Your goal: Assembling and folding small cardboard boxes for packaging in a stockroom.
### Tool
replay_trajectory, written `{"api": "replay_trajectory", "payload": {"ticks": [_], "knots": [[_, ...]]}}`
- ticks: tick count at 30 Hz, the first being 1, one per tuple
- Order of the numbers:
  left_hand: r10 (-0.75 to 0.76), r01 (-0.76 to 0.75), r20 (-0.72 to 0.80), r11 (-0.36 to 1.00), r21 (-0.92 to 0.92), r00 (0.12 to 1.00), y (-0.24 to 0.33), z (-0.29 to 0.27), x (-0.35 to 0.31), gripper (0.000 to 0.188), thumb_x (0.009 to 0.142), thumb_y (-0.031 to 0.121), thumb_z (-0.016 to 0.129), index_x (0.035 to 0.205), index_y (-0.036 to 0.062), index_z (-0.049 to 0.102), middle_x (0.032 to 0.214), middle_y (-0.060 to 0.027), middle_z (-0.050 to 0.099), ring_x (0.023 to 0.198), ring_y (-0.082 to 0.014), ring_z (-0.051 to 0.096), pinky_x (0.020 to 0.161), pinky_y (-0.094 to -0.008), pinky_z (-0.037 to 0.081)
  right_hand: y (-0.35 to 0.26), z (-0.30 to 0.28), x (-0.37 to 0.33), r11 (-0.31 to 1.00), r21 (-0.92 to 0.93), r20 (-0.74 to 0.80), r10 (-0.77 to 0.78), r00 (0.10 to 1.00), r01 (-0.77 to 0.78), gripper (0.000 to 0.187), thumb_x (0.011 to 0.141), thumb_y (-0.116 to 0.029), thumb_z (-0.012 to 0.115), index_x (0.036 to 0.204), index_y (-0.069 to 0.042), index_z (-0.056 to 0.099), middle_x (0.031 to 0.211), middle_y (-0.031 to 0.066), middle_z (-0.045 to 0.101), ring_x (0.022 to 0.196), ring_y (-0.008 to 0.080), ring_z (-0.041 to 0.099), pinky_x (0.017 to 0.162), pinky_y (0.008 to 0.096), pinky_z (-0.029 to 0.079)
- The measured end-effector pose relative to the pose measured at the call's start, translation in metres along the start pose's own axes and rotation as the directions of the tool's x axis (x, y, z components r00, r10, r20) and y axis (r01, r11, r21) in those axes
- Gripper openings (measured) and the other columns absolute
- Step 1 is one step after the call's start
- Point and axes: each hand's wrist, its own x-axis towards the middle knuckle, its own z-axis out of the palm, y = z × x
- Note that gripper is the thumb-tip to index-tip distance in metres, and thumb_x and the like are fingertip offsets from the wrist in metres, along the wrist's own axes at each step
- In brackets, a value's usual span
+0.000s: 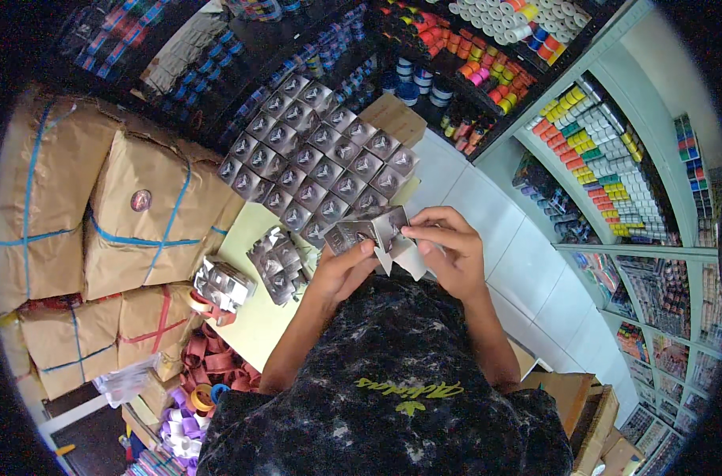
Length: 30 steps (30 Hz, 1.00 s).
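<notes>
Between my hands, just in front of my body, is a small dark grey printed carton (350,232) with white inner flaps standing out. My left hand (338,274) grips its left side, thumb along the front edge. At its right, my right hand (450,247) pinches the carton's edge near the flaps between thumb and fingers. Beyond them, rows of matching closed boxes (297,163) cover the far part of the pale yellow table (242,337). A pile of flattened dark cartons (277,268) lies left of my left hand.
A silvery bundle (223,284) and a tape dispenser (210,305) sit at the table's left edge. Brown wrapped parcels (135,214) are stacked on the left. Shelves of coloured spools (591,159) line the right, above a white tiled floor (527,278). Cardboard boxes (567,397) stand at lower right.
</notes>
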Motion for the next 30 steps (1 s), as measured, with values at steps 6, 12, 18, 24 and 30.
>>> {"api": "replay_trajectory", "payload": {"ticks": [6,12,18,24,30], "knots": [[0.021,-0.021,-0.001,0.997,0.077,1.000,-0.001,0.006,-0.002,0.057,0.093,0.014,0.070,0.143,-0.0017,0.046,0.137,-0.0166,0.058,0.129,-0.0299,0.054,0.110,-0.0493,0.041,0.012,0.010,-0.007,0.801,0.566,0.011,0.231,0.973,-0.197,0.031,0.084,0.005,0.075,0.113,0.001,0.063,0.119,0.0085,0.053,0.115,0.0190,0.055,0.098,0.0329,0.047],[-0.018,0.023,-0.022,0.968,0.248,1.000,-0.009,0.007,-0.004,0.056,0.095,0.012,0.068,0.143,-0.0041,0.044,0.137,-0.0164,0.057,0.127,-0.0271,0.054,0.109,-0.0443,0.041,0.014,0.016,-0.011,0.919,0.382,-0.116,0.153,0.981,-0.098,0.031,0.081,0.006,0.078,0.108,0.001,0.065,0.116,0.0098,0.055,0.109,0.0183,0.059,0.095,0.0315,0.050],[0.081,-0.083,0.019,0.986,0.143,0.997,-0.011,0.006,0.001,0.051,0.096,0.011,0.065,0.142,-0.0028,0.045,0.137,-0.0165,0.056,0.128,-0.0266,0.054,0.110,-0.0447,0.041,-0.001,0.017,-0.008,0.950,0.288,-0.149,0.167,0.975,-0.119,0.029,0.084,0.001,0.077,0.111,0.001,0.067,0.123,0.0127,0.057,0.113,0.0208,0.062,0.097,0.0313,0.052],[0.069,-0.047,-0.085,0.970,0.239,0.994,-0.008,0.008,0.003,0.049,0.094,0.005,0.067,0.139,-0.0023,0.049,0.130,-0.0134,0.060,0.121,-0.0230,0.057,0.104,-0.0401,0.045,-0.006,0.021,-0.008,0.939,0.289,-0.162,0.238,0.958,-0.184,0.032,0.083,-0.007,0.081,0.111,0.001,0.068,0.122,0.0125,0.060,0.112,0.0203,0.063,0.096,0.0319,0.052],[0.133,-0.121,-0.062,0.977,0.175,0.989,-0.016,0.000,0.004,0.044,0.092,0.002,0.069,0.132,-0.0027,0.053,0.118,-0.0104,0.065,0.107,-0.0182,0.062,0.094,-0.0351,0.049,-0.004,0.022,-0.008,0.969,0.149,-0.178,0.224,0.958,-0.199,0.036,0.081,-0.008,0.084,0.111,-0.001,0.067,0.119,0.0113,0.061,0.109,0.0190,0.063,0.093,0.0318,0.053]]}}
